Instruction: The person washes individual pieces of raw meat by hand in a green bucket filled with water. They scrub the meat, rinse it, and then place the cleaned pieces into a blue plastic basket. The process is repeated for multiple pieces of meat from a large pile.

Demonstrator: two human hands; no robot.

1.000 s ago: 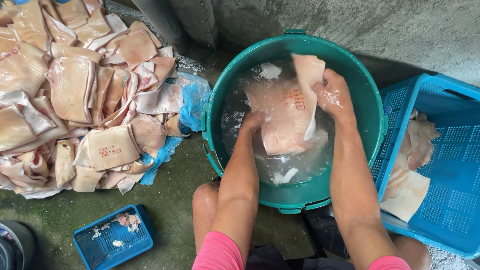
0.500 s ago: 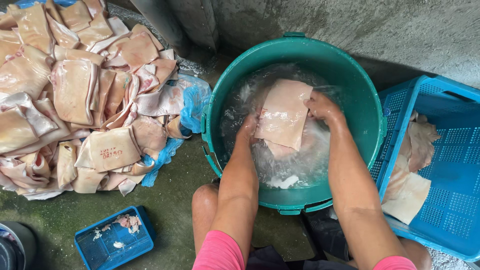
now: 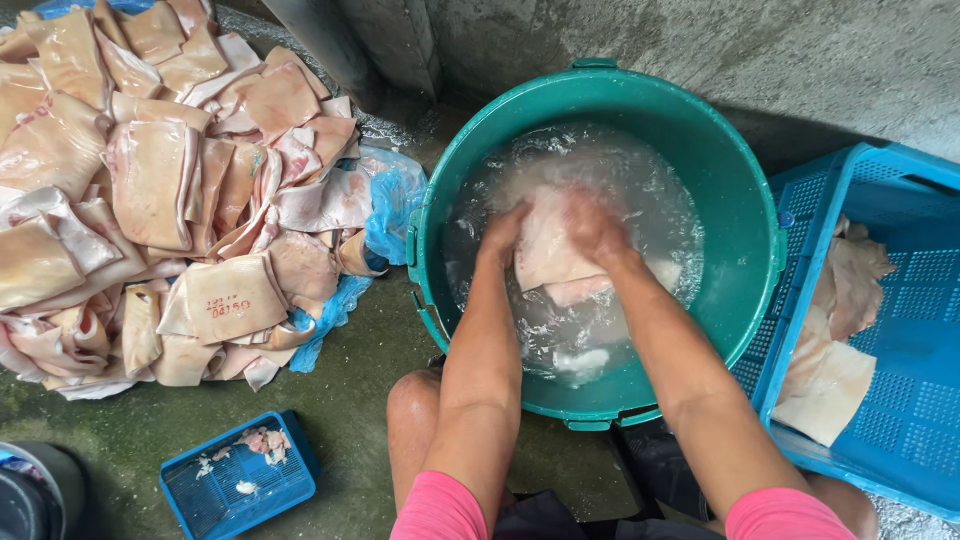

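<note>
— Down in the round teal plastic tub [image 3: 745,200], what are the hands on?

— Both press a pale pink slab of pork skin [image 3: 550,250], flat and roughly rectangular, lying in cloudy, frothy water. The left hand [image 3: 503,228] grips its left edge, fingers curled onto it; the right hand [image 3: 592,222] is clamped over its upper right part. Both hands are blurred, so the fingers cannot be told singly. A smaller pale scrap [image 3: 585,365] floats near the tub's near wall.

— And the slab's surface?

— Smooth and wet, paler than the dry pieces, partly under the foam.

— What lies around the tub?

— Left of it, a big heap of skin sheets [image 3: 150,190], leathery, tan to pink, curled at the edges, lies on a crumpled blue plastic sheet [image 3: 395,205] over wet green-stained concrete. Right of the tub stands a blue perforated plastic crate [image 3: 900,340] holding a few limp, washed-looking pieces [image 3: 835,350]. Near the left knee sits a small blue basket [image 3: 240,485] with bits of trimmings. Behind everything runs a rough grey cement wall [image 3: 700,50].
</note>
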